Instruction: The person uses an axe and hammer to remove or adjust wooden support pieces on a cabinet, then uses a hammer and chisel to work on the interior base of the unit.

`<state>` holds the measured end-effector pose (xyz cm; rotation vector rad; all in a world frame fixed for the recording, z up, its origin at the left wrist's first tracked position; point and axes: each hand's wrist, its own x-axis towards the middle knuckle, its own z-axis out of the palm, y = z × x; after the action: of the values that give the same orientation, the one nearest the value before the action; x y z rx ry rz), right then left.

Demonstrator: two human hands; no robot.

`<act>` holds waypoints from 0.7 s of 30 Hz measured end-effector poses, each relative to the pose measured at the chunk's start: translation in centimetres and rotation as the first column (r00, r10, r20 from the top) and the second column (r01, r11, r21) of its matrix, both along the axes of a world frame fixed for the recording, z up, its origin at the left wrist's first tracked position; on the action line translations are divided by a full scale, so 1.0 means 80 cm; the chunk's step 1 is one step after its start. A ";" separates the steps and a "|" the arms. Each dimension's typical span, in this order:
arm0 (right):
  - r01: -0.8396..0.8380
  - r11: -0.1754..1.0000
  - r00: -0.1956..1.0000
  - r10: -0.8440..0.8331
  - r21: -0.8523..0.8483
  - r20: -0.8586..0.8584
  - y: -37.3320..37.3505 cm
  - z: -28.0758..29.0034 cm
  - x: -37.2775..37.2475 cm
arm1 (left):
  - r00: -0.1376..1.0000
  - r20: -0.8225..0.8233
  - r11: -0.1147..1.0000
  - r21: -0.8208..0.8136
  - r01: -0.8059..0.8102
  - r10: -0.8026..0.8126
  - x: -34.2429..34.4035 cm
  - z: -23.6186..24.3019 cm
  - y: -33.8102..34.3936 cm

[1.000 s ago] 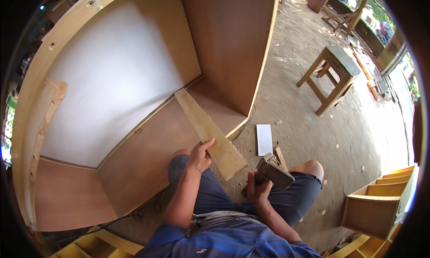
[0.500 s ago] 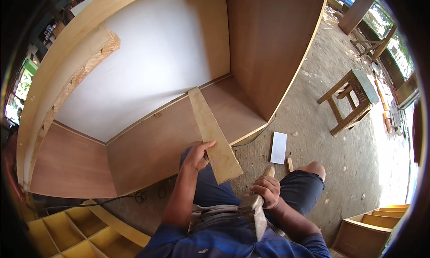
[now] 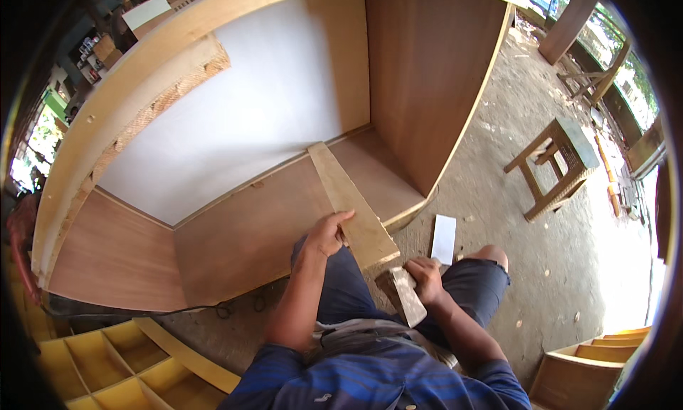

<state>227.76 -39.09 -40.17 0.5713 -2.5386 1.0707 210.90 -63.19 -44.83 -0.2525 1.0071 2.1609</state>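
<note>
My left hand [image 3: 328, 233] grips the left edge of a plain wooden board [image 3: 350, 205], thumb on top. The board's far end rests inside a large wooden cabinet [image 3: 427, 90] against its white back panel [image 3: 235, 104]; its near end sticks out over my lap. My right hand [image 3: 425, 278] is closed round the handle of a blocky-headed mallet [image 3: 403, 296]. The mallet's head is just below the board's near end, apart from it, and the handle is mostly hidden by my fingers.
A white rectangular piece [image 3: 443, 239] lies on the concrete floor near my right knee. Farther right stands a stool [image 3: 558, 164]. Yellow compartmented shelving [image 3: 107, 360] is at lower left, another wooden unit [image 3: 580, 371] at lower right. A dark cable [image 3: 142, 313] runs along the cabinet's front edge.
My right hand has raised the mallet off my lap toward the board's near end, its head turning. My left hand and the board have shifted slightly up and right in view.
</note>
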 end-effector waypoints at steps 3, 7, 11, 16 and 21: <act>-0.165 0.971 0.960 0.118 -0.171 -0.252 -0.002 -0.001 -0.003 | 1.000 -0.014 0.998 -0.055 -0.028 0.027 0.000 0.000 0.009; 0.099 0.984 0.986 -0.076 -0.146 0.151 0.004 -0.009 -0.003 | 0.999 -0.014 0.999 -0.043 -0.029 0.029 0.006 -0.008 0.023; 0.060 0.970 0.981 -0.100 -0.235 -0.163 0.015 -0.014 -0.001 | 0.997 -0.033 0.992 -0.099 -0.078 0.075 0.006 -0.020 0.029; 0.082 0.996 0.963 -0.068 -0.044 0.259 0.018 -0.014 -0.002 | 0.998 -0.061 1.000 -0.007 -0.026 0.026 0.004 -0.020 0.022; -0.105 0.983 0.991 0.090 -0.152 -0.100 0.012 -0.004 -0.003 | 0.991 -0.052 0.992 0.026 -0.125 0.126 0.020 -0.005 0.001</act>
<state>227.54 -38.15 -40.48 0.6910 -2.3425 1.2359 212.53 -63.12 -45.23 -0.2548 1.0203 2.3025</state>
